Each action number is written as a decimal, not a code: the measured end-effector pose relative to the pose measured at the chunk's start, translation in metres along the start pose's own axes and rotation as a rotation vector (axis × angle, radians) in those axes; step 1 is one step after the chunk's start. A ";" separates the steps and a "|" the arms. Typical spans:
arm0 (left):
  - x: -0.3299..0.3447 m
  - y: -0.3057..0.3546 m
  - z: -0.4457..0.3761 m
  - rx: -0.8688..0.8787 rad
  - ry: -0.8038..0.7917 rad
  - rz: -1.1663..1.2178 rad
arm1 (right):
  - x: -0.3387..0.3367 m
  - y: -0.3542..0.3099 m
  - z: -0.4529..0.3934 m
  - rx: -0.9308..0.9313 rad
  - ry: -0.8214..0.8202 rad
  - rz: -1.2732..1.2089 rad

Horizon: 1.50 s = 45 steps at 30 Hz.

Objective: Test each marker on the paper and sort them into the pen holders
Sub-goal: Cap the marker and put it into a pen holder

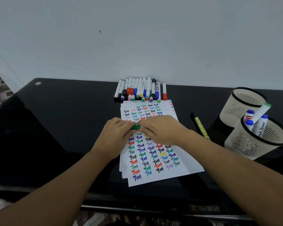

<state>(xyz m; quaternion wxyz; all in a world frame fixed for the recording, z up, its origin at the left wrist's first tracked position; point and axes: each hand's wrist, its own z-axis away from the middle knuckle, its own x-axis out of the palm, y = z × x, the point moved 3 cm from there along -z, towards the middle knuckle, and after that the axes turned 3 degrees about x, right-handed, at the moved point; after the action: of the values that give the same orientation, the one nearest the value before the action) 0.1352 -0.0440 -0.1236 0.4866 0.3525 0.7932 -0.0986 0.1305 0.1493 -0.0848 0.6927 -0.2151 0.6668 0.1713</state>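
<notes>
At centre, over the paper point(155, 160), left hand point(116, 136) and right hand point(160, 129) both gripped the green marker point(135, 127); a jerky cap pull could streak ink toward the holders point(255, 141) at three o'clock.

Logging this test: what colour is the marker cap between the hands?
Green cap, seen in the head view.

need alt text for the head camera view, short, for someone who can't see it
Both hands, left hand and right hand, grip a green marker over test-word paper on a black desk. A row of markers lies behind; two pen holders stand at right, the nearer holding markers.
</notes>
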 end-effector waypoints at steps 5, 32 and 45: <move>-0.001 0.001 0.001 0.023 0.044 -0.024 | -0.002 -0.004 -0.003 -0.010 0.068 0.114; 0.002 0.000 -0.007 -0.173 -0.324 0.044 | 0.017 0.047 0.037 0.505 0.343 -1.098; 0.010 0.002 -0.017 -0.074 -0.568 -0.037 | 0.025 0.048 0.043 0.564 0.601 -1.064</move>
<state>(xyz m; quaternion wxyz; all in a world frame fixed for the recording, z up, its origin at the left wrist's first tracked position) 0.1218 -0.0294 -0.1236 0.6999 0.2783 0.6346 -0.1732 0.1433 0.2115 -0.1125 0.4965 -0.3634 0.6531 -0.4414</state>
